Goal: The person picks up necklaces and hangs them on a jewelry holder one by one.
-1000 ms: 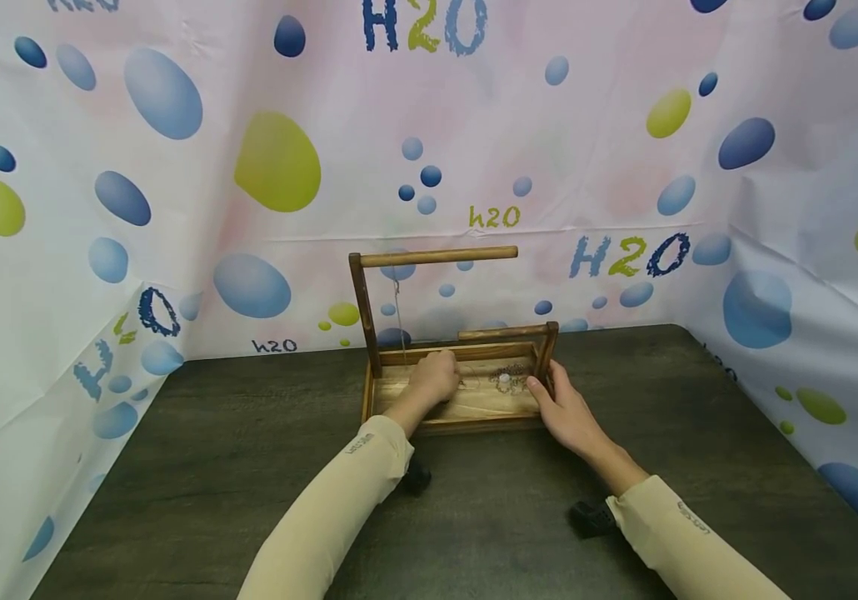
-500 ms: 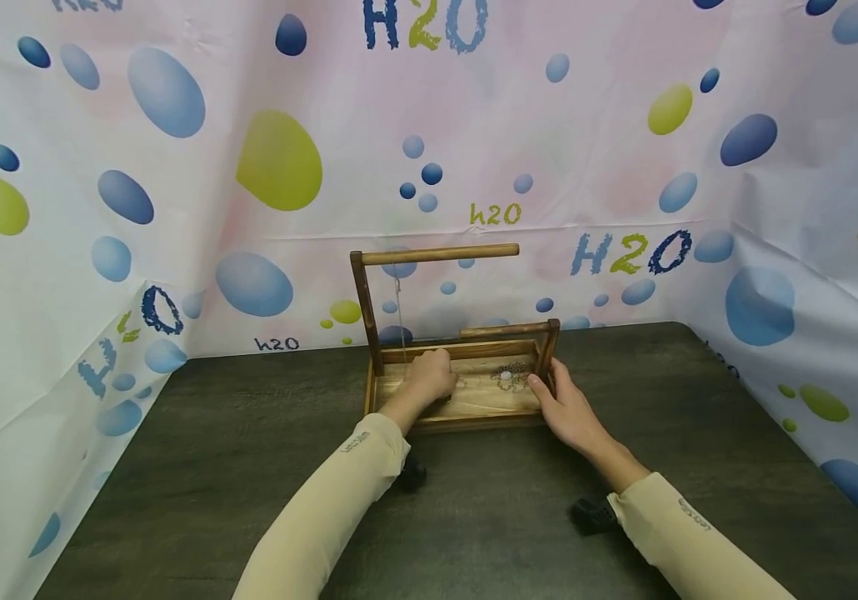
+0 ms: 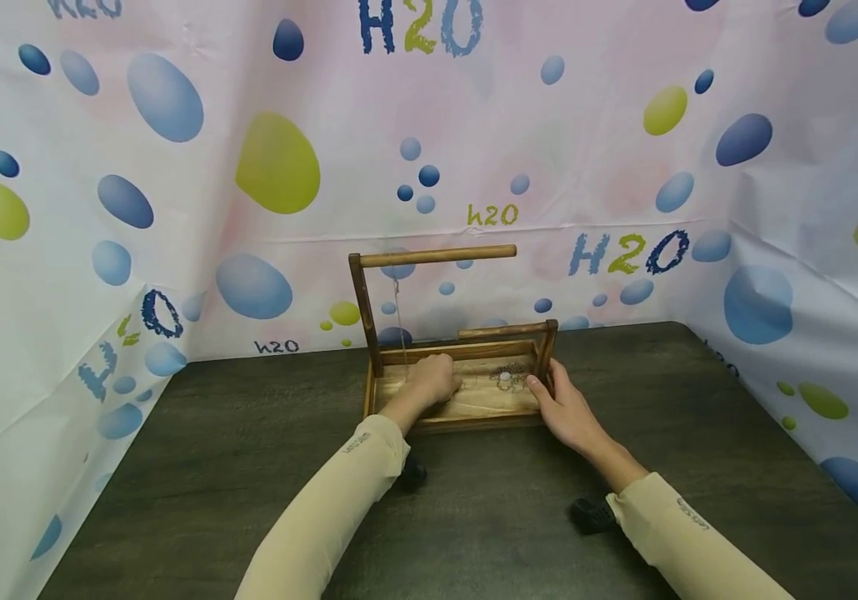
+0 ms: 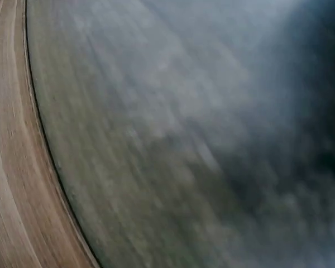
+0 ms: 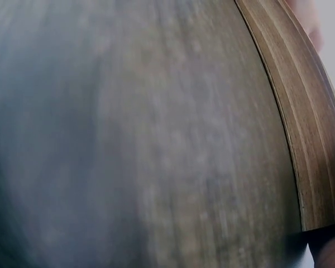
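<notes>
A wooden jewelry stand point(image 3: 489, 417) with a shallow tray base stands on the table, its long upper bar on the left and a shorter bar on the right. My left hand point(image 3: 432, 379) reaches into the tray with fingers curled down; its fingertips are hidden, so whether it pinches anything does not show. Right of it lies a tangled chain point(image 3: 511, 372) with a small white piece point(image 3: 504, 377). My right hand point(image 3: 567, 408) grips the stand's right end, thumb at the post. A thin chain point(image 3: 398, 308) hangs from the long bar. Both wrist views show mainly the stand's wooden edge point(image 4: 17, 145).
The dark table point(image 3: 286, 500) surrounds the stand on all sides. Behind it rises a white backdrop point(image 3: 594, 167) printed with blue and green drops. Dark wrist cameras sit under the left sleeve point(image 3: 324, 508) and beside the right sleeve point(image 3: 684, 533).
Inside the tray my left hand has shifted very slightly, staying curled low over the left half. My right hand keeps its grip on the stand's right end.
</notes>
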`<control>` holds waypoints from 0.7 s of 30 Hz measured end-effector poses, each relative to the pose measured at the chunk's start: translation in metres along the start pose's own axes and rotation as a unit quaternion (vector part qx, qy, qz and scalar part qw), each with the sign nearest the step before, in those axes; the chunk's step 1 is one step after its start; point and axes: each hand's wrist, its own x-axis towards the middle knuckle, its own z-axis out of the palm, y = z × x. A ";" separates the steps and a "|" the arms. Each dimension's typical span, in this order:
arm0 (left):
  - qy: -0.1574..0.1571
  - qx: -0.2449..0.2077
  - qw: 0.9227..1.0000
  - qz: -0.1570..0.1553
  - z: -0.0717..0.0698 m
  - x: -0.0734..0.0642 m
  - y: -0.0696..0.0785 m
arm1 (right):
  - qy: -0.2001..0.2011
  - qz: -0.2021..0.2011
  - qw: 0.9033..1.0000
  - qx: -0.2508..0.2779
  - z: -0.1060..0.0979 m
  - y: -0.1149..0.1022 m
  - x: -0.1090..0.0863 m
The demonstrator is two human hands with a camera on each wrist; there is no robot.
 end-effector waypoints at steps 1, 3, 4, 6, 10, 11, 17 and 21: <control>-0.001 -0.007 1.000 0.001 0.001 0.000 -0.001 | -0.001 -0.001 1.000 -0.001 0.001 0.000 0.000; 0.004 -0.031 0.999 0.007 0.001 -0.001 -0.003 | -0.004 -0.001 1.000 0.001 0.001 0.000 0.000; 0.005 -0.049 0.999 0.010 0.001 -0.002 -0.004 | -0.003 -0.001 1.000 0.002 0.002 0.001 0.000; 0.013 -0.097 0.995 0.028 -0.002 -0.002 -0.006 | -0.004 0.000 1.000 0.004 0.002 0.001 0.000; 0.030 -0.232 0.969 0.082 -0.012 -0.004 -0.009 | -0.004 0.002 1.000 0.008 0.002 0.001 -0.001; 0.032 -0.267 0.959 0.095 -0.014 -0.004 -0.009 | -0.005 0.001 1.000 0.008 0.001 0.001 -0.001; 0.048 -0.397 0.910 0.109 -0.023 -0.002 -0.011 | -0.005 -0.002 1.000 0.008 0.000 0.001 0.000; 0.066 -0.399 0.910 0.095 -0.027 -0.004 -0.013 | -0.005 -0.003 1.000 0.005 0.000 0.002 0.000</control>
